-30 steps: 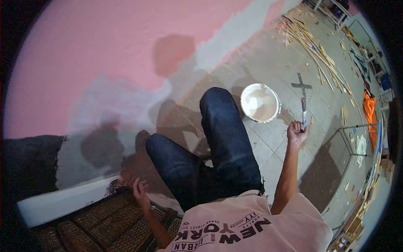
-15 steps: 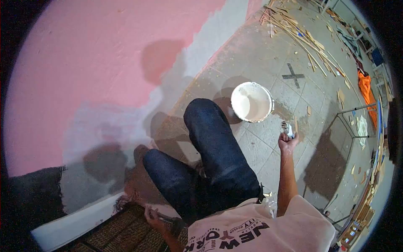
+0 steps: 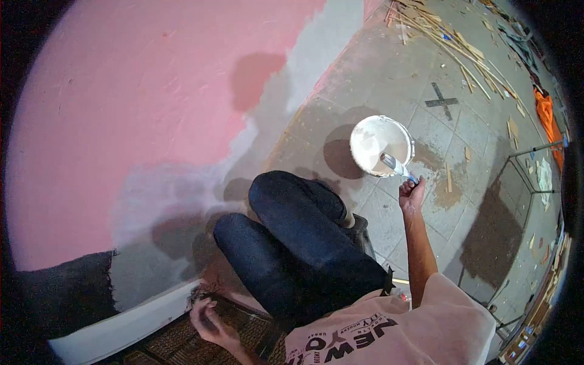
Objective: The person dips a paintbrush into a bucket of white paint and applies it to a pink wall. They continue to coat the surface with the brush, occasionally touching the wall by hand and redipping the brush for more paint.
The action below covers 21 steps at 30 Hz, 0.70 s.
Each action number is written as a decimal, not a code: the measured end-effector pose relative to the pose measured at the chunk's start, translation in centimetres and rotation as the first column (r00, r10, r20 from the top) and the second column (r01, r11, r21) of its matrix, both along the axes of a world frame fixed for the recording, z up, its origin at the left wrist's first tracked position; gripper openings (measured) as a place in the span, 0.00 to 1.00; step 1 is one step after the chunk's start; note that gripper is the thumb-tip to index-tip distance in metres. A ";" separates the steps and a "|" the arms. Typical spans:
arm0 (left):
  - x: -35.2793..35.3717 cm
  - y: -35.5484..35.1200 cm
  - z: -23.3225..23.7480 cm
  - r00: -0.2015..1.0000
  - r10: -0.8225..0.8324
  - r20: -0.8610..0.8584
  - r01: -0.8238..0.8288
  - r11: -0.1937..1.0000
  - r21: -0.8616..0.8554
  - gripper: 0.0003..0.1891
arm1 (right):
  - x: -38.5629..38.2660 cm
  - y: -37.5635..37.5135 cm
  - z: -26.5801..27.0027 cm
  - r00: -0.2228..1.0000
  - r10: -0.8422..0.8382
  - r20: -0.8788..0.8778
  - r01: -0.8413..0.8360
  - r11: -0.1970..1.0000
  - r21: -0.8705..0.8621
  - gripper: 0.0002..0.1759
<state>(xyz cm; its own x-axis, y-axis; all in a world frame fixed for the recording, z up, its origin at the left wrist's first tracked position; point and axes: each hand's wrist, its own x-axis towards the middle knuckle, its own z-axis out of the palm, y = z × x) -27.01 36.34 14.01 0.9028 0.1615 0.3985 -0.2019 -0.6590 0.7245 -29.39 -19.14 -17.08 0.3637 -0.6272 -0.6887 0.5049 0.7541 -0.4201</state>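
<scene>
My right hand (image 3: 413, 193) is closed on the handle of a paintbrush (image 3: 398, 166). The brush points up and left, its whitish bristles over the rim area of a white bucket (image 3: 410, 143) with pale paint inside. At the lower left, my left hand (image 3: 210, 322) has its fingers apart and holds nothing visible. It is near a dark, frayed thing (image 3: 201, 295) at the end of a white board (image 3: 131, 322), above a brown woven mat (image 3: 176, 334).
A pink wall (image 3: 152, 91) with grey and dark patches rises on the left. Wooden strips (image 3: 468, 52) lie on the tiled floor near a black tape cross (image 3: 441, 101). A metal frame (image 3: 535, 149) and orange cloth (image 3: 547, 115) are at the right.
The brush has swung up and left from beside the bucket to over it. My left hand has come further into view and moved left. The knees and the camera view have shifted.
</scene>
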 end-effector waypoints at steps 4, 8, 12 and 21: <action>1.9 -4.4 0.6 0.975 -0.197 0.098 0.182 0.973 0.140 0.13 | 0.8 0.7 -1.6 0.988 0.041 -0.149 -0.058 0.992 -0.116 0.26; 6.0 -4.8 -3.2 0.957 -0.149 0.251 0.153 0.988 0.005 0.13 | 2.7 1.3 -1.6 0.905 0.051 -0.421 -0.212 0.914 -0.346 0.25; 12.2 -7.0 -3.1 0.998 -0.051 0.044 0.061 0.960 -0.274 0.18 | 5.7 1.3 -2.2 0.775 0.039 -0.631 -0.436 0.756 -0.489 0.22; 29.6 -17.6 -8.0 0.931 -0.366 -0.003 0.287 0.733 -0.617 0.20 | 12.7 -3.0 -8.8 0.446 -0.101 -0.889 -0.812 0.372 -0.449 0.24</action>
<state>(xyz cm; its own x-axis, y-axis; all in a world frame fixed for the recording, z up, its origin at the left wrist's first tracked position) 2.60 18.73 5.99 0.9772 0.0162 0.2115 -0.2116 0.0061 0.9773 -16.64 -22.16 -25.87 0.4122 -0.9057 -0.0992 -0.5456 -0.1581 -0.8230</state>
